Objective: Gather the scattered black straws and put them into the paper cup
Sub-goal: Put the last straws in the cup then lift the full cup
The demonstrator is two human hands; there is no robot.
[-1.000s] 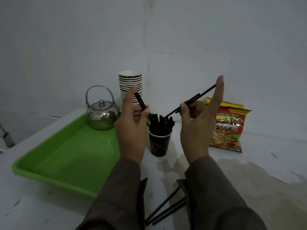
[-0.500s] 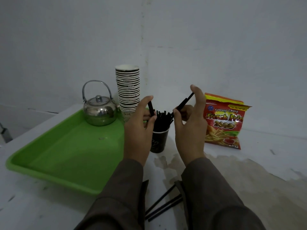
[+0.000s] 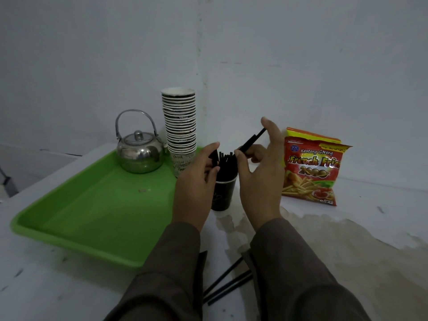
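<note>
A black paper cup (image 3: 223,193) stands on the white table between my hands, with several black straws (image 3: 226,166) upright in it. My left hand (image 3: 196,181) is just left of the cup's rim, its fingers pinching a black straw (image 3: 213,156) at the cup's mouth. My right hand (image 3: 261,177) is just right of the cup and grips a few black straws (image 3: 251,141), which slant up to the right with their lower ends over the cup. Three more black straws (image 3: 228,283) lie on the table near me, between my sleeves.
A green tray (image 3: 92,205) lies at the left with a steel kettle (image 3: 139,151) on its far end. A tall stack of paper cups (image 3: 180,128) stands behind my left hand. A red snack bag (image 3: 312,167) leans on the wall at the right.
Both hands have come down from chest height to the cup's rim. The straws in them now reach the cup's mouth.
</note>
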